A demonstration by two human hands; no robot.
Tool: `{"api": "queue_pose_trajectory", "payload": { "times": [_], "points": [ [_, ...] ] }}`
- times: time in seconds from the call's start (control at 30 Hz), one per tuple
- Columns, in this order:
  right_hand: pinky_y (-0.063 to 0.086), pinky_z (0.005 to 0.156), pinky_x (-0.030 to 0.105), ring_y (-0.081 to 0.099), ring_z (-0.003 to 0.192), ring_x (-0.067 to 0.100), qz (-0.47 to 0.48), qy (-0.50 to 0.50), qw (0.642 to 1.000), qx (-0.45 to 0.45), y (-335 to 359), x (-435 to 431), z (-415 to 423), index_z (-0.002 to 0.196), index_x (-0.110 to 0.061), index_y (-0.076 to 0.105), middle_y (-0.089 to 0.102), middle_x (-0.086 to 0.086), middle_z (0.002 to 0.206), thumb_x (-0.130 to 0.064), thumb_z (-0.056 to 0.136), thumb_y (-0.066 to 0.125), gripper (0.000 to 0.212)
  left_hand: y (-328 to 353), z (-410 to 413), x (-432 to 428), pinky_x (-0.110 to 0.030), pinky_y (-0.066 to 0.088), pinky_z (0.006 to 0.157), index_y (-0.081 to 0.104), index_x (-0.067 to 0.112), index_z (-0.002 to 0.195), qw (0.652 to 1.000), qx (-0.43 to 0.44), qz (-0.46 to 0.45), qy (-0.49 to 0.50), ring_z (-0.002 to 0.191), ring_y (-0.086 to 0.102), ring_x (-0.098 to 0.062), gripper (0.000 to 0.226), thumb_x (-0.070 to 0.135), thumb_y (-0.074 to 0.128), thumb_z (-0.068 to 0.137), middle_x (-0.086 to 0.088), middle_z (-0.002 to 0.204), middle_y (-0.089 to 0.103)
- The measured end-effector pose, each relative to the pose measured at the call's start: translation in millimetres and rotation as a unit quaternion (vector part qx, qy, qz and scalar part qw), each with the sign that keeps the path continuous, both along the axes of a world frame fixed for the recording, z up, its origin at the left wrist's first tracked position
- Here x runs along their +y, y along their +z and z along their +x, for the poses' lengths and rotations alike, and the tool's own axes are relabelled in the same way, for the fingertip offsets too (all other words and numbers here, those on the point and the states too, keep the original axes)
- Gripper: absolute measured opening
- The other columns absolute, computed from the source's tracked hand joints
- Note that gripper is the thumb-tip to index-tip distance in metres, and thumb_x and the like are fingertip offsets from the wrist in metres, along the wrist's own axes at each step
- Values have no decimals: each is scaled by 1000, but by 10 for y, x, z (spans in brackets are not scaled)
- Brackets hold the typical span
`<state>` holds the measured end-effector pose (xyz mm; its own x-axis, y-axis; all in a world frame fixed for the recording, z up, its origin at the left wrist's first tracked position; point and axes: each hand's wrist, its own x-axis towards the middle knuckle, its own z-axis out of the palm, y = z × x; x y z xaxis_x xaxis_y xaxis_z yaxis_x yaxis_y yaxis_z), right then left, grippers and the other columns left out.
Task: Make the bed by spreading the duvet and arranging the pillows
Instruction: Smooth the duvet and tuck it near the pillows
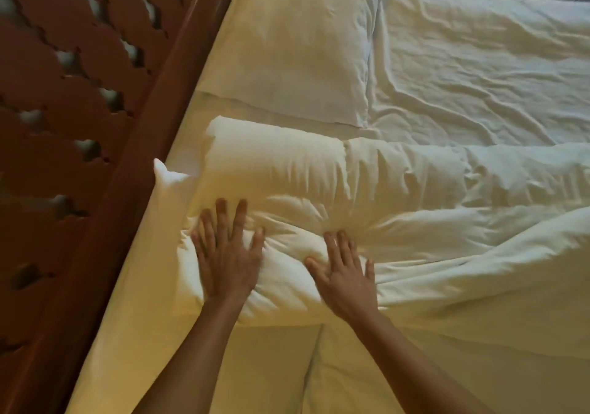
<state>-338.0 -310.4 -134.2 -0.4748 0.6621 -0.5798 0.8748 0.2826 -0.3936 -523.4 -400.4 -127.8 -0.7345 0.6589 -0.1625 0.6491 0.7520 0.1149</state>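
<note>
A white pillow lies near me at the head of the bed, puffed and creased. My left hand presses flat on its left end with fingers spread. My right hand presses flat on its near right part, fingers straight. A second white pillow lies flat farther along the headboard side. The white duvet covers the bed to the right, wrinkled, with a thick fold running from the near pillow to the right edge.
A carved dark wooden headboard runs along the left. The white sheet hangs over the mattress side below my arms. A dark floor strip shows at the top right.
</note>
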Motion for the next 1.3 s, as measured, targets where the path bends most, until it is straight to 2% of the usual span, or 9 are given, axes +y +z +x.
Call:
{"api": "queue_pose_trajectory", "payload": {
  "times": [0.1,0.17,0.23,0.3,0.4,0.73,0.97,1.13,1.3],
  "points": [
    [31,101,39,52,124,23,112,-97,982,115,192,357,-118,118,-28,61,57,-4,129,-67,94,24,59,213,61,317,-62,6,118,40,27,148,995,-12,43,84,149,18,-30,60,39,52,90,-3,159,30],
    [29,103,37,49,126,20,218,-125,946,202,266,629,-339,122,-26,60,56,-4,130,-62,95,32,52,405,78,663,-63,3,119,47,19,142,993,38,102,52,148,22,-31,57,21,57,86,-10,152,38],
    [17,117,40,27,145,15,220,-90,944,228,242,855,-631,145,-32,41,34,-4,156,-64,95,34,60,409,21,985,-58,-4,119,41,25,148,990,72,113,-53,152,12,-30,55,29,51,94,-10,160,27],
    [-1,121,45,2,152,11,164,-38,970,176,104,958,-850,155,-40,18,6,-8,166,-70,95,25,67,197,-261,1142,-57,-7,120,27,36,154,990,71,46,-111,153,-3,-26,59,51,39,99,-3,166,7],
    [-6,122,47,-11,152,12,144,-7,987,71,-359,988,-779,156,-42,0,-11,-15,164,-67,98,17,65,-186,-723,998,-54,-5,121,10,44,156,996,45,-17,-77,152,-11,-22,67,72,22,96,3,166,-5],
    [-9,122,46,-8,152,9,139,-117,982,-56,-581,1362,-23,158,-33,3,-5,-11,166,-54,102,13,61,-339,-675,921,-54,-5,121,-5,41,156,999,12,15,-34,152,-12,-24,73,72,20,95,3,166,-11],
    [4,120,49,32,143,22,145,-157,976,47,-101,1208,201,142,-22,46,42,2,151,-36,100,45,45,48,-523,1129,-56,-8,119,19,24,157,1000,-2,-8,-23,152,-2,-30,64,46,37,100,-7,166,6],
    [18,120,48,50,128,20,192,-144,965,106,294,978,846,124,-20,64,61,0,130,-16,95,56,31,509,338,1139,-57,3,121,50,11,141,979,-33,114,-165,144,34,-28,49,30,46,95,-10,148,48],
    [31,112,45,53,122,24,215,-118,966,83,493,968,1797,119,-17,67,65,2,123,1,81,57,43,537,1478,1135,-56,29,115,52,15,140,931,-93,128,-329,140,41,-27,59,49,42,92,-7,147,49]
  ]
}}
